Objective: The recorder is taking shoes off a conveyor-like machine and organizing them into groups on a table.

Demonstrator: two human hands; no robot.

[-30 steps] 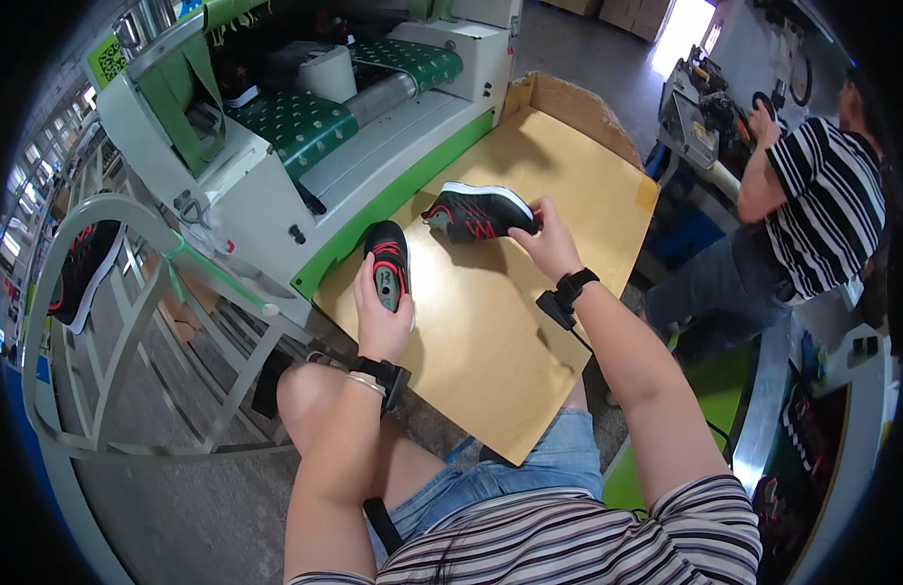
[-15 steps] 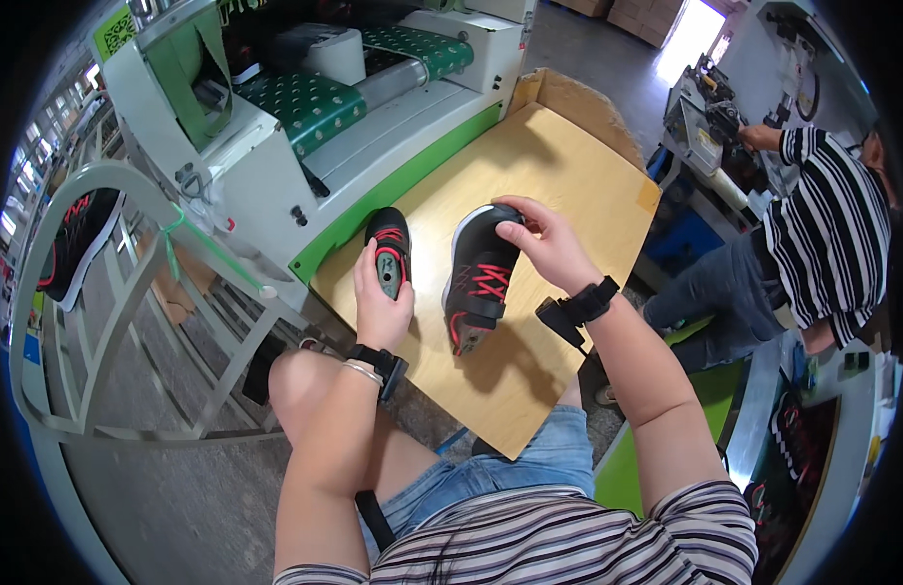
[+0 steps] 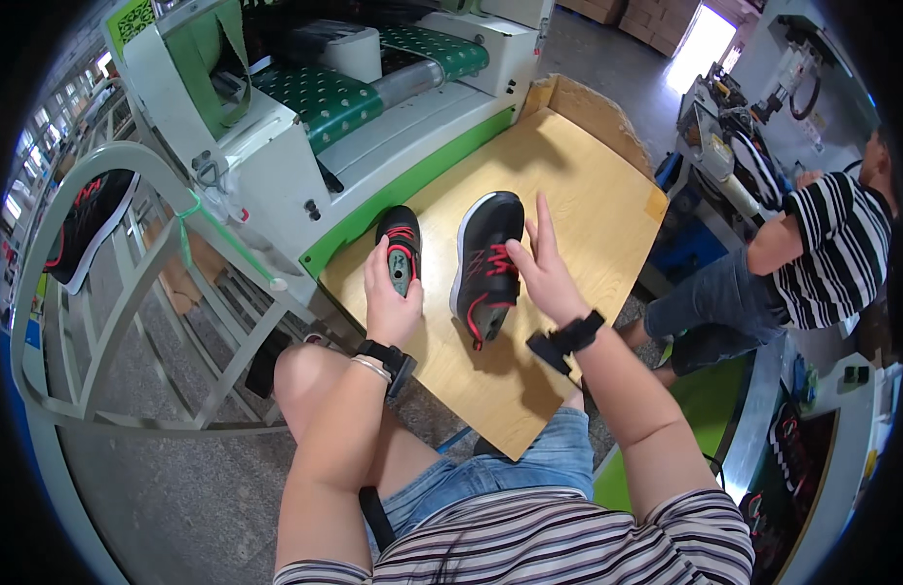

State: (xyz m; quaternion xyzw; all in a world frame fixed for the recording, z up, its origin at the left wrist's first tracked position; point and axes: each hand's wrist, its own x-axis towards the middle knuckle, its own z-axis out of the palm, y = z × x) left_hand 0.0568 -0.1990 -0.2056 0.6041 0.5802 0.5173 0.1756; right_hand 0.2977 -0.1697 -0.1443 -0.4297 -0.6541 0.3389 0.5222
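Two black sneakers with red laces are over a light wood board [image 3: 588, 195], toes pointing away from me. My left hand [image 3: 393, 297] is closed around the heel of the left sneaker [image 3: 401, 234], whose grey-green inside shows. The right sneaker [image 3: 485, 258] is tilted, with its white sole edge showing along its left side. Beside it, my right hand [image 3: 549, 278] is open with fingers stretched out. Its thumb lies close to the red laces; whether it touches them I cannot tell.
Beyond the board stands a white and green machine with a green dotted conveyor belt [image 3: 344, 112]. A metal rack [image 3: 91, 292] at the left holds another black sneaker [image 3: 91, 229]. At the right, a person in a striped shirt [image 3: 831, 253] sits by other equipment. Cardboard [image 3: 597, 117] edges the board's far end.
My right hand has let go of the right sneaker's toe and moved down beside its laces, fingers straightening. That sneaker has turned slightly. The left hand still grips the left sneaker.
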